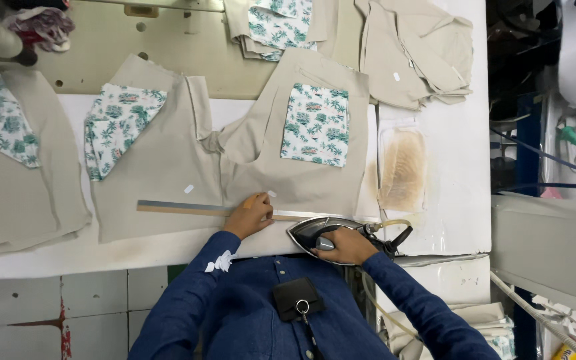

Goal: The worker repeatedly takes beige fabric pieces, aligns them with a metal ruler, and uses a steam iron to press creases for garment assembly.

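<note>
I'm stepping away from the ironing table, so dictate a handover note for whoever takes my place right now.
Left hand: fingers pressing the long flat wooden-and-metal ruler onto the beige fabric garment panel near its lower edge.
Right hand: gripping the handle of the silver steam iron, which sits at the panel's lower right, at the table's near edge.
Done: palm-print patch pocket sits on this panel.
Left: can't tell whether the lower edge is pressed; a similar panel lies to the left.
</note>
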